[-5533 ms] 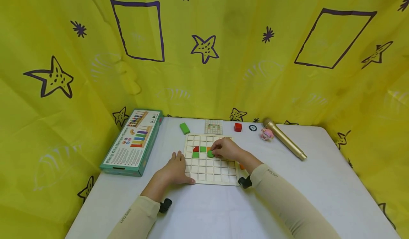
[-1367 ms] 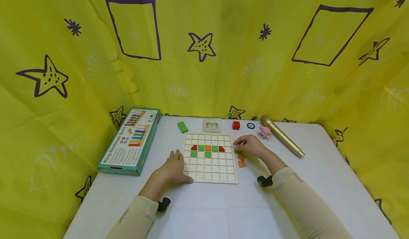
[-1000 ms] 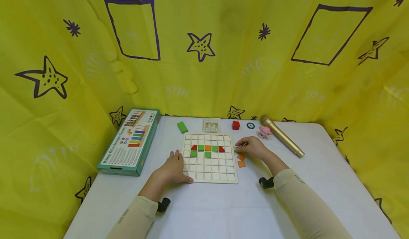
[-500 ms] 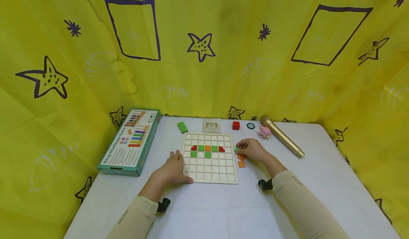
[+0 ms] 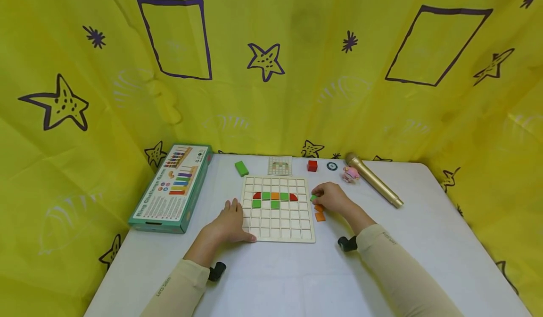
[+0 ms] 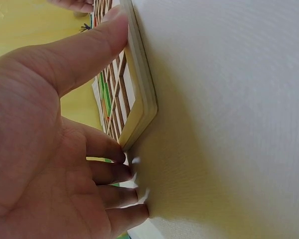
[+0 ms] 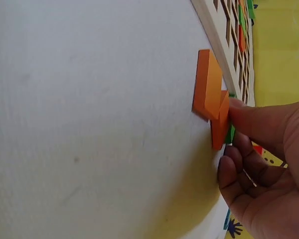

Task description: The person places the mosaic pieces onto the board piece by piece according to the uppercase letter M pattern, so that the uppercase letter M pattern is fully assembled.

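The right hand [image 5: 333,198] pinches a small green square tile [image 5: 313,198] just off the right edge of the pale wooden grid board [image 5: 277,227], above 2 orange square tiles [image 5: 320,212]. The left hand [image 5: 229,223] lies flat, fingers relaxed, thumb against the board's left edge.

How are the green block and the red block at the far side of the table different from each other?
The green block is long and flat and lies at an angle, far-left of the grid board. The red block is a small cube and sits far-right of the board, next to a round black disc. Both rest on the white table, apart from the hands.
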Demonstrator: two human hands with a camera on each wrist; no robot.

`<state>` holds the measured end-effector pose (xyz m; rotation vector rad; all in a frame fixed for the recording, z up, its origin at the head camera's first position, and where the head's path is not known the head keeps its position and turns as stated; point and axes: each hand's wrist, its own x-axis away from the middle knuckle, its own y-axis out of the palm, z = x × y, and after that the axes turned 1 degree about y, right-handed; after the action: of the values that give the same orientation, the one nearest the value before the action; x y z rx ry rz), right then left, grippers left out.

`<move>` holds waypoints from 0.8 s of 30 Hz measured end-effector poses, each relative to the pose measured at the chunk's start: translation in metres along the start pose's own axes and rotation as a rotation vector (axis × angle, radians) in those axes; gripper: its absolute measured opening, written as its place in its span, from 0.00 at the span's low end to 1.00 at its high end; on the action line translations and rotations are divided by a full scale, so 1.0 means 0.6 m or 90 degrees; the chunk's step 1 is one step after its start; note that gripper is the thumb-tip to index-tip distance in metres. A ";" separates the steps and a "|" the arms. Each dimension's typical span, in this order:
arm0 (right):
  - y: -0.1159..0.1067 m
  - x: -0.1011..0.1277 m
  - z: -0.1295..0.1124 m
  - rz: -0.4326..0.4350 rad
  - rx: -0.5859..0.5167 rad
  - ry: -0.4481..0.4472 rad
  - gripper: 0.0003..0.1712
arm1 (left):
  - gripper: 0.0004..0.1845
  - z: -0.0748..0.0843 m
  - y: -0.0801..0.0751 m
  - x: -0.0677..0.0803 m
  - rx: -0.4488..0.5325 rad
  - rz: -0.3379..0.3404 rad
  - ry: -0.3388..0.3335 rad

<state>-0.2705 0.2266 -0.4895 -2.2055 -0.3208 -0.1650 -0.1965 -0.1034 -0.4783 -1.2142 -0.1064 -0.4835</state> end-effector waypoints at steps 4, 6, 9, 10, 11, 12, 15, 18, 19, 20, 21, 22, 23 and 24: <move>0.003 0.001 -0.010 0.011 0.026 0.005 0.15 | 0.64 0.000 0.000 0.000 0.001 0.000 0.000; 0.004 0.000 -0.013 0.017 0.035 0.005 0.16 | 0.64 0.000 -0.001 0.000 0.001 0.002 0.001; 0.005 -0.001 -0.014 0.025 0.047 0.001 0.18 | 0.64 0.000 -0.001 0.000 0.001 0.003 0.002; 0.005 -0.001 -0.014 0.027 0.048 -0.001 0.19 | 0.64 0.001 -0.002 0.001 0.002 0.003 0.001; 0.004 -0.001 -0.013 0.029 0.048 -0.003 0.19 | 0.64 0.001 -0.002 0.001 0.003 0.003 0.001; 0.004 -0.001 -0.012 0.029 0.042 -0.003 0.18 | 0.64 0.001 -0.001 0.001 0.004 0.002 -0.001; 0.005 0.000 -0.006 0.035 0.022 -0.001 0.16 | 0.64 0.002 -0.001 0.000 0.004 0.002 -0.002; 0.006 0.002 -0.001 0.040 -0.001 0.001 0.14 | 0.64 0.000 0.000 -0.001 0.002 0.001 -0.004; 0.007 0.003 0.000 0.044 -0.006 -0.001 0.14 | 0.64 0.000 0.000 -0.001 0.001 0.001 -0.003; 0.007 0.004 0.001 0.048 -0.010 -0.008 0.14 | 0.64 -0.001 0.000 0.000 0.002 0.001 0.001; 0.006 0.005 0.001 0.050 -0.017 -0.013 0.14 | 0.63 -0.001 0.000 0.000 0.001 0.000 0.002; 0.006 0.005 0.001 0.052 -0.022 -0.016 0.14 | 0.63 -0.001 0.000 0.001 0.004 0.000 0.005; 0.005 0.006 0.001 0.056 -0.028 -0.018 0.14 | 0.63 -0.001 0.000 0.001 0.007 -0.001 0.009; 0.004 0.007 0.001 0.058 -0.034 -0.019 0.14 | 0.63 -0.001 -0.001 0.001 0.011 -0.001 0.012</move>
<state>-0.2660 0.2263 -0.4907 -2.2724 -0.2342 -0.0914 -0.1963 -0.1044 -0.4780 -1.1927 -0.0945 -0.4940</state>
